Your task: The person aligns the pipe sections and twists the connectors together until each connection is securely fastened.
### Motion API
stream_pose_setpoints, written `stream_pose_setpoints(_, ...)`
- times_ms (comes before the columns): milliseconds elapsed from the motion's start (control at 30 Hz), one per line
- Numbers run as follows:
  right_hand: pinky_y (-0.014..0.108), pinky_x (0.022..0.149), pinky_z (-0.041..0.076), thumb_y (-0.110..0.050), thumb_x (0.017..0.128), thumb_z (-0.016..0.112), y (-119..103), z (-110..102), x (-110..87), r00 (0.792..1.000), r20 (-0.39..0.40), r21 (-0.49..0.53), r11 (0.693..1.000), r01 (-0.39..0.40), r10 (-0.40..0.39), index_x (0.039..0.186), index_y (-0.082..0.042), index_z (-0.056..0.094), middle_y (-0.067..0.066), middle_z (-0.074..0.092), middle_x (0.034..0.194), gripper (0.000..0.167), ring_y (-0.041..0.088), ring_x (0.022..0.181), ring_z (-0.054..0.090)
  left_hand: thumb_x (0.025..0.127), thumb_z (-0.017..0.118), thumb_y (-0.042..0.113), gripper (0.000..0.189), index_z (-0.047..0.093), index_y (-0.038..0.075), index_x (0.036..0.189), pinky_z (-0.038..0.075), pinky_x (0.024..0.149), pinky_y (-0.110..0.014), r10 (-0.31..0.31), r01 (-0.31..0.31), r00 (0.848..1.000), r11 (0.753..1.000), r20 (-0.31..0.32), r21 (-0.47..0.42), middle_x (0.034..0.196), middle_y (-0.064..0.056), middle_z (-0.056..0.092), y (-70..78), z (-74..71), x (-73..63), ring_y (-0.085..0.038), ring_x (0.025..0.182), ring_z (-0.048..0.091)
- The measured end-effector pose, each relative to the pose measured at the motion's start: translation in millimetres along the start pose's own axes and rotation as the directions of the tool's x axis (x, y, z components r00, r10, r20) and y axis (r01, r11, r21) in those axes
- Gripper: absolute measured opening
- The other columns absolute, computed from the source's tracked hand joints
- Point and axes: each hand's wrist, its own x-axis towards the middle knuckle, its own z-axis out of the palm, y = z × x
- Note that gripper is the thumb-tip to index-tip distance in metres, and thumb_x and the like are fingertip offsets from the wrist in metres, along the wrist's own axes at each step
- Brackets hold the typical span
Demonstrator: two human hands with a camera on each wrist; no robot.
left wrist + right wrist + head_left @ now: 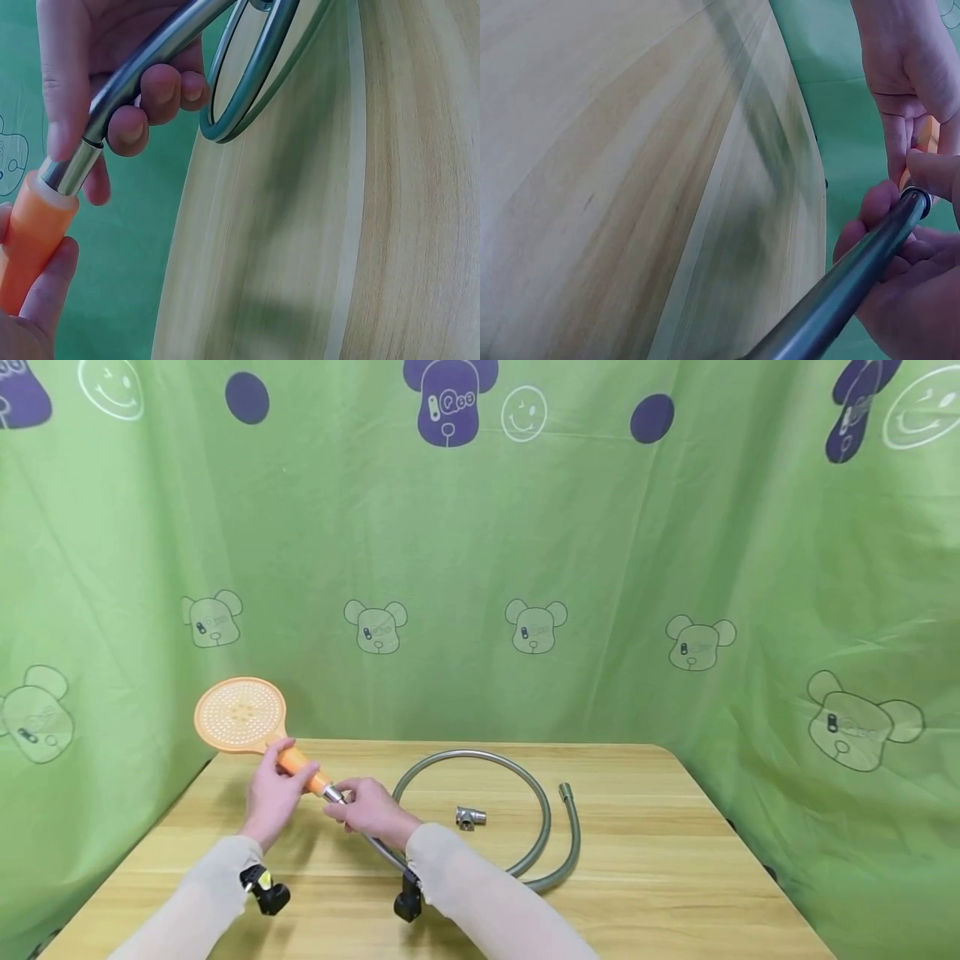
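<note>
An orange handheld shower head (240,714) with a pale perforated face is held up over the table's far left. My left hand (273,795) grips its orange handle (34,236). At the handle's end, my right hand (372,812) holds the silver connector (75,166) of a grey metal shower hose (840,296) with thumb and fingers. The connector meets the handle's pale collar; the threads inside are hidden. From there the hose loops over the table to a free end (566,792) on the right.
A small chrome tee-shaped fitting (469,817) lies within the hose loop on the wooden table (660,877). A green printed curtain (465,693) surrounds the table's back and sides. Black wrist cameras (272,895) hang beneath both sleeves.
</note>
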Motion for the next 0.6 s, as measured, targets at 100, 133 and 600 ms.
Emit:
stream_pose_setpoints(100,0.025,0.053,0.047,-0.017,0.088,0.077,1.1,0.5,0.9,0.999,-0.044,0.004,1.0,-0.021,0.021,0.111,-0.008,0.061,0.001,0.061,0.073,0.029,0.015,0.057,0.058,0.094,0.073,0.02,0.07,0.037,0.009,0.152,0.061,0.077,-0.025,-0.001,0.001,1.0,1.0,0.002,0.001,0.119,-0.022,0.055,0.3,0.8,0.1,-0.014,0.088,0.062)
stream_pose_setpoints(133,0.026,0.053,0.047,-0.016,0.088,0.078,1.5,0.6,1.1,0.998,-0.057,0.008,1.0,-0.025,0.025,0.105,-0.009,0.06,0.001,0.061,0.073,0.027,0.015,0.057,0.058,0.094,0.073,0.021,0.069,0.037,0.009,0.152,0.062,0.078,-0.026,-0.002,0.002,1.0,1.0,0.002,0.002,0.119,-0.022,0.055,0.5,1.0,0.1,-0.015,0.088,0.062)
stream_pose_setpoints(600,0.024,0.052,0.044,-0.025,0.099,0.063,3.7,-0.2,4.5,0.999,-0.048,-0.015,1.0,-0.004,0.003,0.085,-0.01,0.068,0.002,0.061,0.074,0.022,0.016,0.06,0.056,0.094,0.072,0.02,0.068,0.037,0.011,0.152,0.06,0.073,-0.022,0.005,-0.005,1.0,1.0,-0.01,0.0,0.116,-0.019,0.053,4.6,2.2,-0.1,-0.014,0.087,0.059)
